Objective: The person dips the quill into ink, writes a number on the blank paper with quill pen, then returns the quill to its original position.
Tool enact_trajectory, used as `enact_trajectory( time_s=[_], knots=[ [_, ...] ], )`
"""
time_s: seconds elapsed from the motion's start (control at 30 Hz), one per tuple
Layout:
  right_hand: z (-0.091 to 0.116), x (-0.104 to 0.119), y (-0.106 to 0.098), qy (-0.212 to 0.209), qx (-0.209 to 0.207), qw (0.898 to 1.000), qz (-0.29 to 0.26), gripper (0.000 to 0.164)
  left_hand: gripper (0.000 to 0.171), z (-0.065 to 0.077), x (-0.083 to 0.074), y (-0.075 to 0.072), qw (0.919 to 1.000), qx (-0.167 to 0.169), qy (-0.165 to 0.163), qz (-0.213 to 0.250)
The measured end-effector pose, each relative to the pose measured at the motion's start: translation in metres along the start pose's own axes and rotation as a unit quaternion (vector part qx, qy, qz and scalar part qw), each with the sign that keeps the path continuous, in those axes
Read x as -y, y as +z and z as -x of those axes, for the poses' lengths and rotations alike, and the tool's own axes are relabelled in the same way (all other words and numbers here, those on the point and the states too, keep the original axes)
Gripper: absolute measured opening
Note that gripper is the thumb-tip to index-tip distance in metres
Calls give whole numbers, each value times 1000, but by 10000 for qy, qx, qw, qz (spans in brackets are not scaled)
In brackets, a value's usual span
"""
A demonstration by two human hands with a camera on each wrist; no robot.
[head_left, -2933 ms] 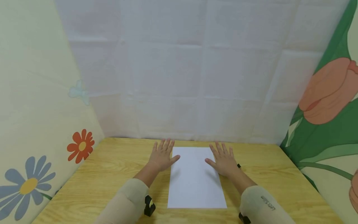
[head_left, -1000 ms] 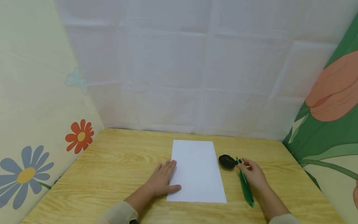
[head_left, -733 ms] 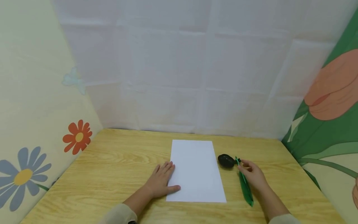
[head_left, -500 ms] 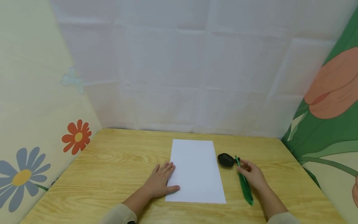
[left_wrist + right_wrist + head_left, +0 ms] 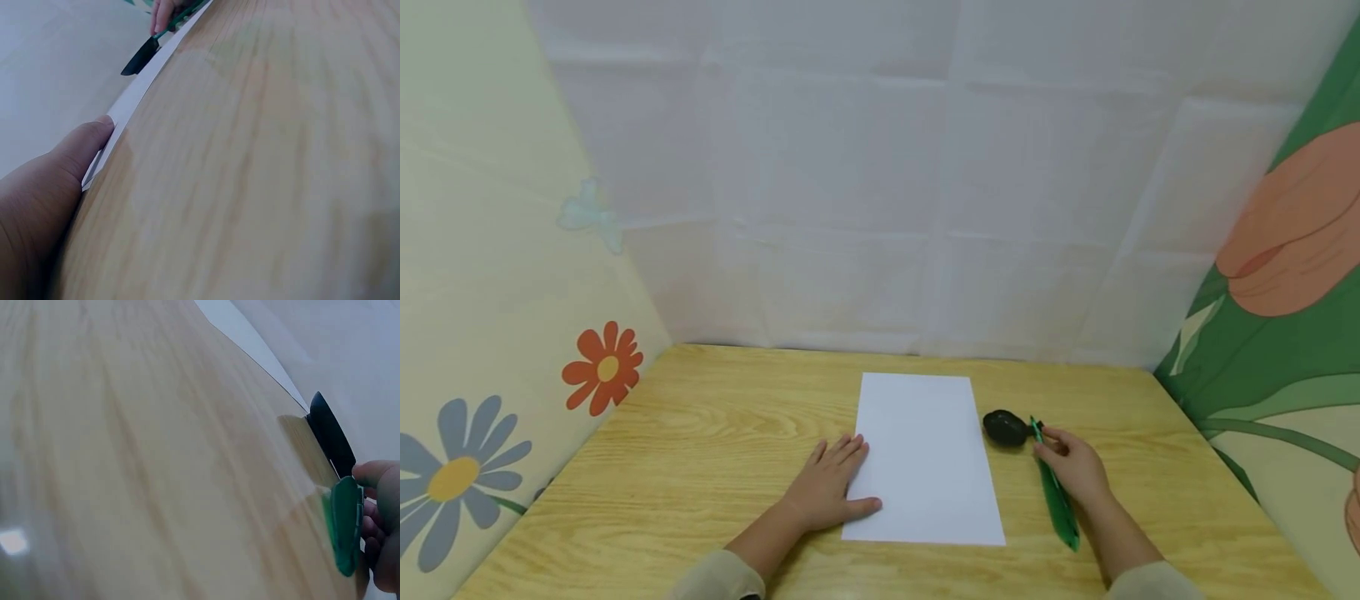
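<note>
A white sheet of paper (image 5: 928,462) lies on the wooden table. My left hand (image 5: 823,492) rests with fingers spread along its left edge, the thumb over the paper. To the right of the sheet, my right hand (image 5: 1075,467) pinches the spot where a black, spoon-like oval piece (image 5: 1006,428) with a narrow neck meets a long green leaf-shaped piece (image 5: 1058,510). Whether these two pieces are joined I cannot tell; my fingertips hide the meeting point. In the right wrist view the black piece (image 5: 331,434) and the green piece (image 5: 344,525) stand close together beside my fingers.
The wood-grain table (image 5: 722,417) ends at a creased white cloth (image 5: 850,208) behind. Flower-printed cloths hang on both sides, with a red flower (image 5: 607,367) at left and a pink tulip (image 5: 1292,225) at right.
Earliest, both hands lay flat over the paper's two sides. Since then my left hand came nearer and my right moved right to the black and green pieces. Over the last second they barely move.
</note>
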State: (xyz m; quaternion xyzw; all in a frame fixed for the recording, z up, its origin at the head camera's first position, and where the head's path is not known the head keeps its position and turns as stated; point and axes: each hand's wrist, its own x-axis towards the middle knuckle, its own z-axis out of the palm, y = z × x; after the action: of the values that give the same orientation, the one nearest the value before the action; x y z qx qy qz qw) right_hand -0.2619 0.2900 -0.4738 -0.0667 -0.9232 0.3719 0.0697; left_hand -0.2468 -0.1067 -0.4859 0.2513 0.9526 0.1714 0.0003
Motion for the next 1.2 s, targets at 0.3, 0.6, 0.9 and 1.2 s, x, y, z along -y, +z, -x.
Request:
enact_trajectory(
  time_s=[0.3, 0.6, 0.9, 1.2],
  knots=[
    [-1, 3, 0, 283, 27, 9995, -108, 48, 93, 0, 0, -1, 10000, 52, -23, 67],
    [1, 9, -3, 408, -13, 9983, -408, 44, 93, 0, 0, -1, 10000, 75, -23, 52],
    [2, 17, -6, 444, 32, 9968, -671, 43, 92, 0, -1, -1, 10000, 33, -19, 67],
    [3, 28, -10, 321, 26, 9968, -737, 42, 92, 0, -1, -2, 10000, 47, -16, 87]
  ],
)
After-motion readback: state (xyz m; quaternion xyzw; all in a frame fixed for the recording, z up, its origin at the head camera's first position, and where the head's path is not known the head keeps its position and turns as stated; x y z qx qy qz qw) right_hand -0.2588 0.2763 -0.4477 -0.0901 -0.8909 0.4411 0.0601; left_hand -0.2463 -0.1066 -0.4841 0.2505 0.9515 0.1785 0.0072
